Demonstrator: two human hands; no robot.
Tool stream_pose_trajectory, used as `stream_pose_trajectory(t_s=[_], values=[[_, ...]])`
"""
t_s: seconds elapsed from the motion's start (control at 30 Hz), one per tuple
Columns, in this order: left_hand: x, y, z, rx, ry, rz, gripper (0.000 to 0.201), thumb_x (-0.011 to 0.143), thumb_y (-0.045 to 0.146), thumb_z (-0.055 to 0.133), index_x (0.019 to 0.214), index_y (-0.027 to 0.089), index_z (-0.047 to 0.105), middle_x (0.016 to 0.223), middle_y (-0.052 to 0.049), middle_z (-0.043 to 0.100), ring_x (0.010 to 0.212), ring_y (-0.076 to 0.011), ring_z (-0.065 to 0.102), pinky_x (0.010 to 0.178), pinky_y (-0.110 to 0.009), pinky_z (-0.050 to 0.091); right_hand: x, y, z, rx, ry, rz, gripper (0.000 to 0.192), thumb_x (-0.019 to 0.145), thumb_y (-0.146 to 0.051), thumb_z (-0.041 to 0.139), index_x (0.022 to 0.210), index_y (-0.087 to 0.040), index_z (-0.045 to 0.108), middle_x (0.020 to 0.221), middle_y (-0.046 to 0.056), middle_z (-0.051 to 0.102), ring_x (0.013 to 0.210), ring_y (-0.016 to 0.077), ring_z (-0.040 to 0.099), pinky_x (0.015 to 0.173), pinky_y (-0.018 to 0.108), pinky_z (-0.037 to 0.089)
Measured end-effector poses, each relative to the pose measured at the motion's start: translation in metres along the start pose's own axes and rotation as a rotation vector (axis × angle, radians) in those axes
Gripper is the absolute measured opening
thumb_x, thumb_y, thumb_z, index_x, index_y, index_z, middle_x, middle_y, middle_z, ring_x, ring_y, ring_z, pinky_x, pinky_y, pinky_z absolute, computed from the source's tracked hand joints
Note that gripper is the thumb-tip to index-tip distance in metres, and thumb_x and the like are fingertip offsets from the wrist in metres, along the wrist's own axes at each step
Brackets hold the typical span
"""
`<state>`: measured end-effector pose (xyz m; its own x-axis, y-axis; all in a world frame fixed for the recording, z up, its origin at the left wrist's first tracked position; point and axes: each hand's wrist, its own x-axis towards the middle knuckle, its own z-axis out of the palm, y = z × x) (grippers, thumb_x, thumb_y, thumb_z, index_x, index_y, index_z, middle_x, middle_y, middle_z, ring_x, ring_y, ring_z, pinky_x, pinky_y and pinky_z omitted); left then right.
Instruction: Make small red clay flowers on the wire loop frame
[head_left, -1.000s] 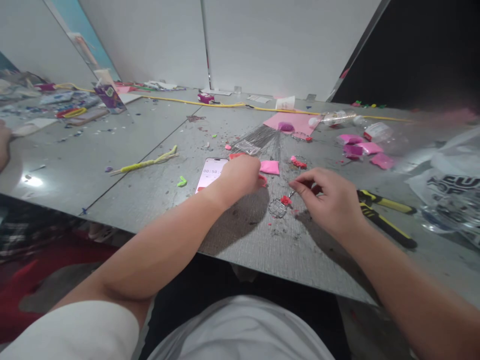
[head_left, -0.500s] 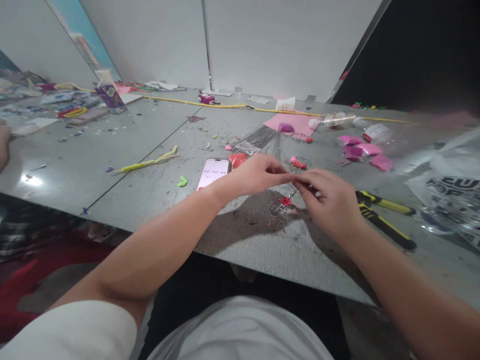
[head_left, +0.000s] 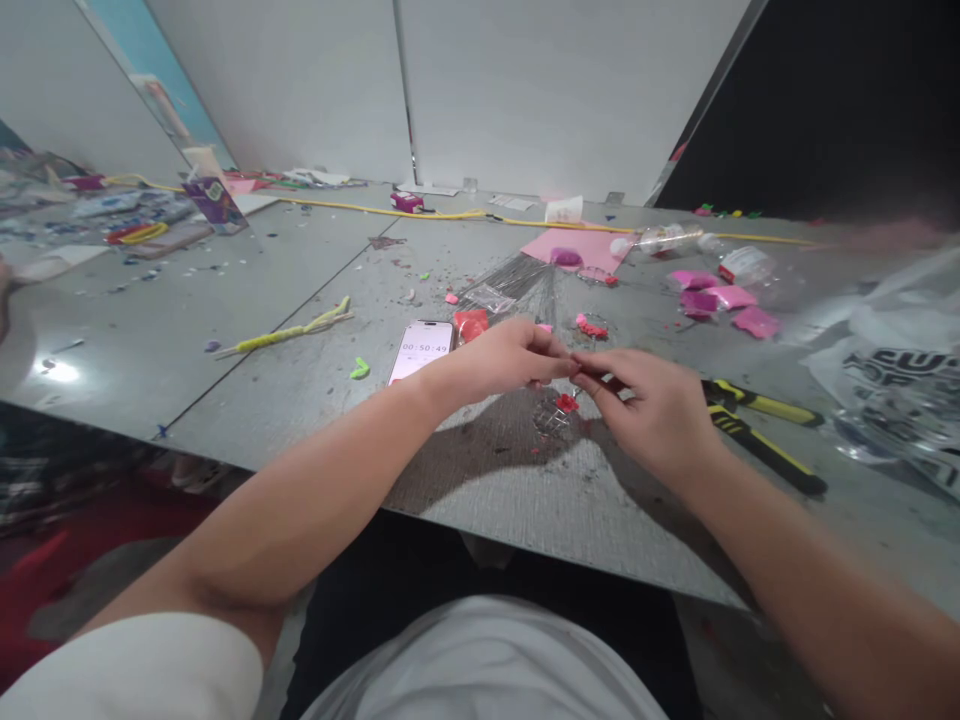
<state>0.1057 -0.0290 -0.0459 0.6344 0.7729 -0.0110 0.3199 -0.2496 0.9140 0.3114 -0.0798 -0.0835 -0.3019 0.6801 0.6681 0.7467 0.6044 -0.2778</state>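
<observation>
My left hand point(head_left: 517, 358) and my right hand point(head_left: 649, 395) meet at the fingertips above the table, both closed in a pinch. What they hold is tiny and mostly hidden, with a hint of red between the fingers. Just below them a small red flower-like piece point(head_left: 567, 402) lies on a tangle of thin wire point(head_left: 551, 418). Beyond the fingers rests a curved row of pink and red clay-like bits point(head_left: 592, 327). A red packet point(head_left: 471, 325) and a phone point(head_left: 421, 350) showing a timer lie beside my left wrist. Pliers with yellow-and-black handles point(head_left: 772, 450) lie right of my right hand.
Thin wires point(head_left: 525, 285) fan out near a pink sheet point(head_left: 536, 245). Pink packets point(head_left: 731, 297), a plastic bottle point(head_left: 746, 265) and a plastic bag point(head_left: 892, 350) stand to the right. A yellow twisted strand point(head_left: 289, 335) lies left; a yellow cable point(head_left: 360, 208) crosses behind. Another person's hand point(head_left: 4, 290) shows far left.
Both pinched hands have shifted slightly left and down, and my left fingers are more bent. The view has turned a little. The things on the table stay as they were.
</observation>
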Motion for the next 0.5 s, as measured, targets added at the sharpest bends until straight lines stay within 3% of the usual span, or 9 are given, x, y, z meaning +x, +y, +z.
stream_pose_trajectory(t_s=[0.1, 0.2, 0.3, 0.5], values=[[0.002, 0.000, -0.007, 0.414, 0.117, 0.003, 0.027, 0.097, 0.038, 0.055, 0.087, 0.017, 0.068, 0.080, -0.003, 0.068, 0.070, -0.0134, 0.059, 0.064, -0.027, 0.043, 0.001, 0.001, 0.000, 0.035, -0.017, 0.061, 0.020, 0.095, -0.022, 0.068, 0.113, -0.024, 0.077, 0.100, 0.007, 0.082, 0.086, 0.0253, 0.077, 0.075, 0.040, 0.060], [0.007, -0.007, -0.013, 0.780, 0.233, -0.011, 0.021, 0.094, 0.020, 0.051, 0.087, 0.014, 0.069, 0.091, -0.011, 0.073, 0.084, -0.0197, 0.065, 0.074, -0.031, 0.046, 0.002, 0.001, -0.001, 0.060, -0.032, 0.121, 0.018, 0.093, -0.022, 0.069, 0.109, -0.025, 0.077, 0.099, 0.006, 0.081, 0.083, 0.0248, 0.076, 0.076, 0.041, 0.060], [0.011, -0.013, -0.016, 0.899, 0.231, -0.062, 0.019, 0.086, 0.014, 0.055, 0.084, 0.012, 0.073, 0.095, -0.017, 0.073, 0.090, -0.0265, 0.067, 0.079, -0.036, 0.046, 0.003, 0.000, -0.001, 0.070, -0.042, 0.192, 0.009, 0.091, -0.023, 0.072, 0.097, -0.025, 0.077, 0.092, 0.004, 0.080, 0.074, 0.0226, 0.074, 0.070, 0.039, 0.058], [0.007, -0.015, -0.018, 1.023, 0.136, -0.050, 0.021, 0.087, 0.026, 0.059, 0.085, 0.014, 0.076, 0.092, -0.016, 0.074, 0.090, -0.0285, 0.068, 0.078, -0.036, 0.047, 0.004, 0.002, 0.001, 0.091, -0.053, 0.238, 0.005, 0.090, -0.027, 0.073, 0.089, -0.025, 0.077, 0.087, 0.003, 0.079, 0.068, 0.0202, 0.070, 0.066, 0.036, 0.054]])
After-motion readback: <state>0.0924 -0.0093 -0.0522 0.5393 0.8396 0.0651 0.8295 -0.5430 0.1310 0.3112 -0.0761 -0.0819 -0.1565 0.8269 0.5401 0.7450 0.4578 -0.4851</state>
